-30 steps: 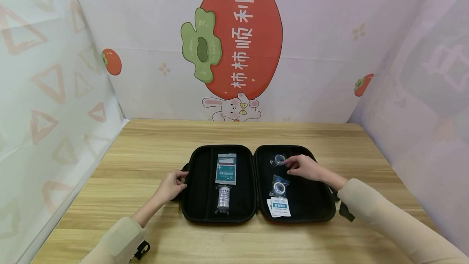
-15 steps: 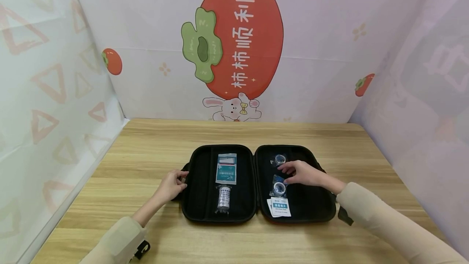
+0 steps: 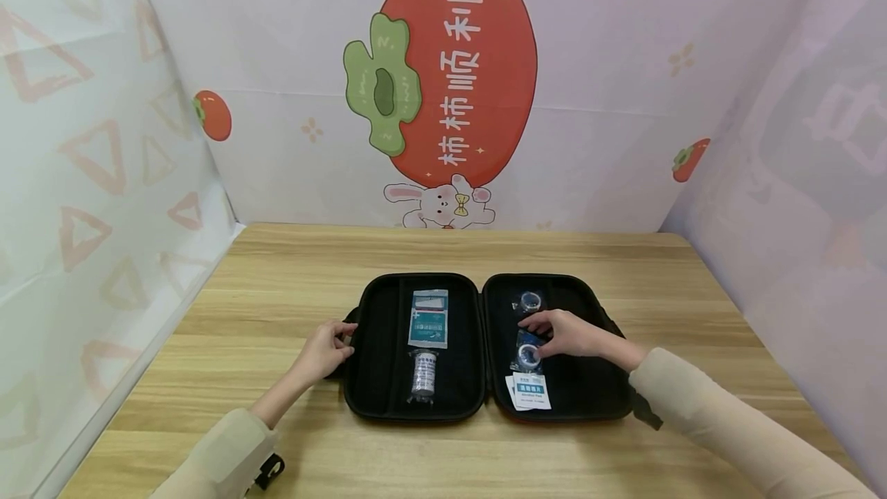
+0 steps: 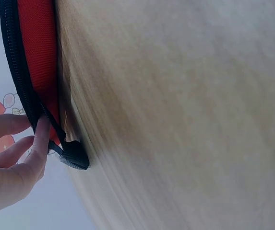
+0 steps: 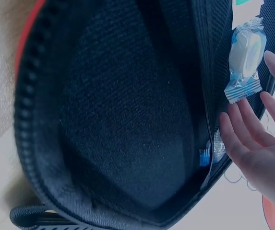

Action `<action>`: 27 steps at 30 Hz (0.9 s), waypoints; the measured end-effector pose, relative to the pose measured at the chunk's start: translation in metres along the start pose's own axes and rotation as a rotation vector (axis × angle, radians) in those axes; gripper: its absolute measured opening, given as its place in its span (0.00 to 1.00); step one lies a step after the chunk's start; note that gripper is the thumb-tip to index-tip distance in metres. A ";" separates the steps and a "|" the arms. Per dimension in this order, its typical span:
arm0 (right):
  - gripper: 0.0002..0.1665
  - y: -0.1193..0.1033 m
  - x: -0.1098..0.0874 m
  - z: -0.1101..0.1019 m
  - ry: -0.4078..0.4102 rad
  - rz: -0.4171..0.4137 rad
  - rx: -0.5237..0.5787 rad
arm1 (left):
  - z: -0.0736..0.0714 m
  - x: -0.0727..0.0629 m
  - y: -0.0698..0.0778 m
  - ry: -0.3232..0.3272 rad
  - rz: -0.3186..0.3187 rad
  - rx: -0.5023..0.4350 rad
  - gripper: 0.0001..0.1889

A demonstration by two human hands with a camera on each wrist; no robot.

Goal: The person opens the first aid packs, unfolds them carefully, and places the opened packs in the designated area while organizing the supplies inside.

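Note:
A black-lined zip case with a red outside lies unfolded flat on the table. My left hand pinches its left rim beside the zip; in the left wrist view, fingers lie on both sides of the edge near a black pull. Over the right half, my right hand has its fingers spread around a white tape roll in clear and blue wrapping. Its fingertips are right at the wrapper's end. Farther back lies a second wrapped roll. White alcohol pad packets lie in front of the nearer roll.
In the case's left half are a teal and white packet and a wrapped bandage roll. Wooden table surrounds the case. A printed cloth wall rises behind it, with cloth walls on both sides.
My right hand has moved from the farther tape roll toward me, to the nearer one. The left hand has stayed at the case's left rim.

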State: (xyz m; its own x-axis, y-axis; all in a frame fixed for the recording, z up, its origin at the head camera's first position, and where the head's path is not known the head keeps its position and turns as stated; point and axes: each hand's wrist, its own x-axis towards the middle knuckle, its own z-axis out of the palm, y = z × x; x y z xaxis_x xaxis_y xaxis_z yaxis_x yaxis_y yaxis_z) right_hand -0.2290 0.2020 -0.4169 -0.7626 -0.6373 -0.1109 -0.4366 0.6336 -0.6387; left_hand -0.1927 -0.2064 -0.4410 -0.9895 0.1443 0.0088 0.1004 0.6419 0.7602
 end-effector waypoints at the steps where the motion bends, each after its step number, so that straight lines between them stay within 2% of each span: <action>1: 0.29 0.000 0.000 0.001 -0.005 -0.001 0.006 | 0.000 0.000 0.000 0.001 -0.001 -0.001 0.20; 8: 0.30 0.003 0.003 0.005 -0.009 -0.019 -0.001 | -0.001 -0.001 0.002 -0.004 0.003 0.001 0.20; 17: 0.29 0.002 0.005 0.009 0.001 0.011 -0.038 | -0.001 -0.001 0.002 -0.002 0.007 0.003 0.20; 27: 0.28 0.000 0.005 0.012 0.008 0.028 0.036 | -0.001 -0.002 0.003 -0.003 0.005 0.013 0.20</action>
State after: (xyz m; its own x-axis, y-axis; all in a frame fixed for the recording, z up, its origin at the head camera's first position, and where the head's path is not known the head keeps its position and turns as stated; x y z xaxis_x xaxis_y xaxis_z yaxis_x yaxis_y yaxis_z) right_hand -0.2275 0.1937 -0.4265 -0.7781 -0.6161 -0.1226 -0.3979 0.6345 -0.6626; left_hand -0.1910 -0.2055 -0.4385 -0.9887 0.1496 0.0108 0.1067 0.6511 0.7515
